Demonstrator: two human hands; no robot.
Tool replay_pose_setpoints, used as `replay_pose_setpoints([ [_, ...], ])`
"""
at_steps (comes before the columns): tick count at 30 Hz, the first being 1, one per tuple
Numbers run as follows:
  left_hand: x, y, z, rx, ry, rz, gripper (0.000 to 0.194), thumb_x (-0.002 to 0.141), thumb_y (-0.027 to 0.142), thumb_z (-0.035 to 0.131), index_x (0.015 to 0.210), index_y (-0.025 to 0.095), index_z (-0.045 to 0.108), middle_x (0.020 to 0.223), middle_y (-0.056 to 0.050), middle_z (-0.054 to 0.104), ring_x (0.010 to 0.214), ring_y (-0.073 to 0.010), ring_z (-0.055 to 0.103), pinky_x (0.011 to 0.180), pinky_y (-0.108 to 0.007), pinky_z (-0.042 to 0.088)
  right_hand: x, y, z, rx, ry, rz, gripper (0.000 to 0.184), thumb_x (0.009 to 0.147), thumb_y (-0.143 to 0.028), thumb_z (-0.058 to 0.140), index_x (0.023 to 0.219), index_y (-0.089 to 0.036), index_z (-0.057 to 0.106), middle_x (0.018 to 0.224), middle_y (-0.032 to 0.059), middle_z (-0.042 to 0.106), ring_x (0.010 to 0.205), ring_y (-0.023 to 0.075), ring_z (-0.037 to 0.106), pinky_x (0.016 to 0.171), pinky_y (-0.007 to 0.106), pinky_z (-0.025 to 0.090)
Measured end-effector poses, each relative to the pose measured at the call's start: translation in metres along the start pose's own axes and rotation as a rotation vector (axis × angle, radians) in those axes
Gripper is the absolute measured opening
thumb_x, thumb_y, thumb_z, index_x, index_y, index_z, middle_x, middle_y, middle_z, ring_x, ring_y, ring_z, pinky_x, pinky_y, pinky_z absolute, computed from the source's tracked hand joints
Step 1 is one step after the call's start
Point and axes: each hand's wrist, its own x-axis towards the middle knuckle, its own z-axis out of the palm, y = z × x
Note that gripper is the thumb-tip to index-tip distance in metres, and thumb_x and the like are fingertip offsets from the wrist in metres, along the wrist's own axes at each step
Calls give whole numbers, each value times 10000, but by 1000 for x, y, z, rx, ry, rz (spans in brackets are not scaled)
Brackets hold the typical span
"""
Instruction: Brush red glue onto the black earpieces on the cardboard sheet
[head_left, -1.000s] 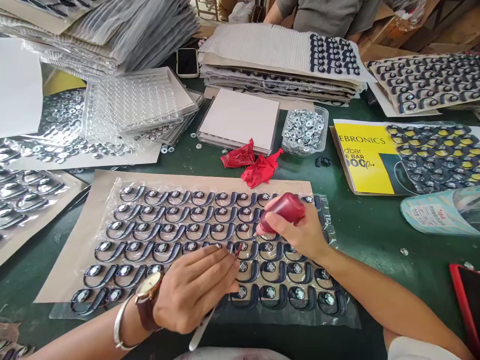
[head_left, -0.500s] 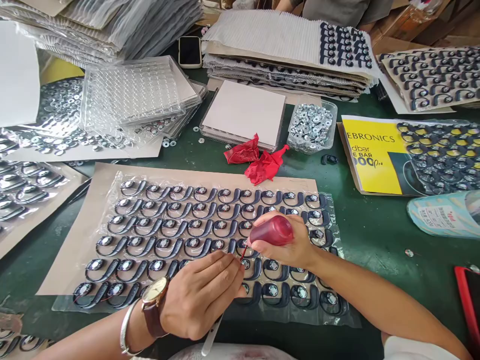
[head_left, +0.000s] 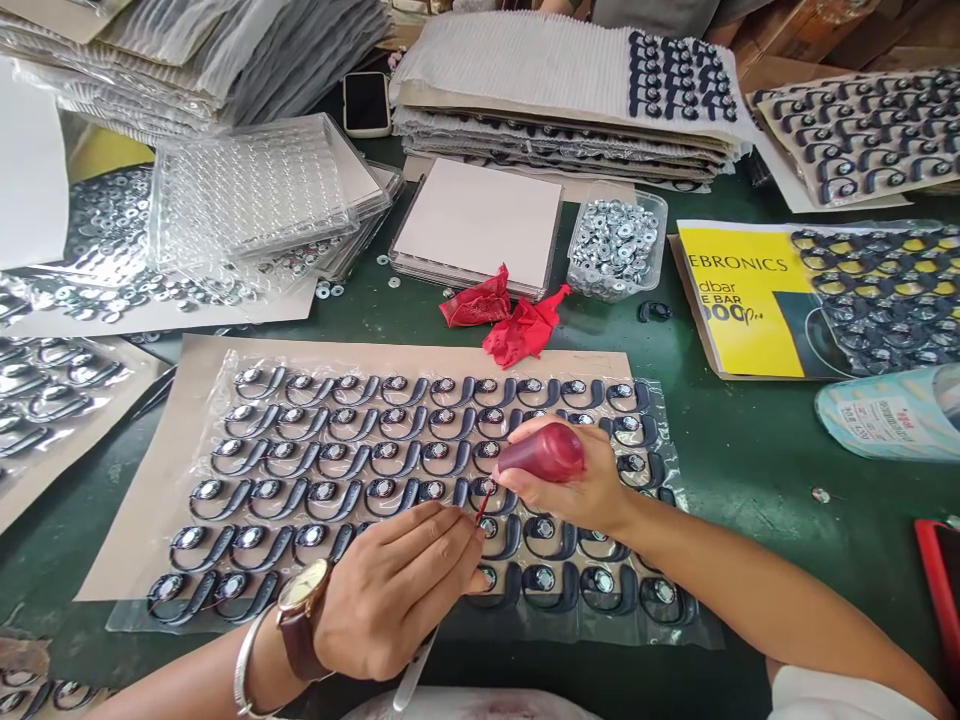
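Observation:
Wrapped in my right hand is a dark red squeeze bottle, tilted with its nozzle down to the left. My left hand, with a watch at the wrist, is closed around slim pale tweezers; their rear end sticks out below the palm. The red-coated tip of the tweezers meets the bottle's nozzle, or nearly so. Both hands hover over a clear plastic tray with rows of dark hook-shaped earphone shells, each with a round silvery speaker. My left hand hides some lower shells.
Crumpled red scraps lie behind the tray. Beyond are a tub of metal discs, a stack of flat cases and a pile of loaded sheets. A yellow printed board and a blue patterned cup stand right.
My right hand has brought the bottle down and left, until its nozzle came to the tweezers' red tip. My left hand has shifted slightly right. The view has tilted a little.

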Motion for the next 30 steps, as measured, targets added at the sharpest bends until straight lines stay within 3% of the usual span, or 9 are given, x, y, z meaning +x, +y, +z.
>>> replay_pose_setpoints([
  [8,0,0,0,-20,-10,-4,191,931,153,589,1033,28,690,981,-110,745,940,-230,719,861,-365,613,2,-5,-3,-20,-2,108,236,794,-397,742,854,-189,650,630,29,691,553,168,644,582,297,574],
  [20,-3,-1,1,-50,-12,-26,195,907,135,599,1057,35,672,996,-115,739,956,-235,718,869,-375,610,3,-6,-4,-31,-1,109,218,802,-387,722,795,-185,641,622,44,681,543,168,634,565,298,554],
  [30,5,-9,-3,-199,8,-136,238,870,69,549,1086,63,650,976,-116,731,908,-205,706,787,-321,602,1,-6,-5,-42,-8,139,245,815,-419,696,757,-186,647,540,23,625,496,163,593,515,302,518],
])
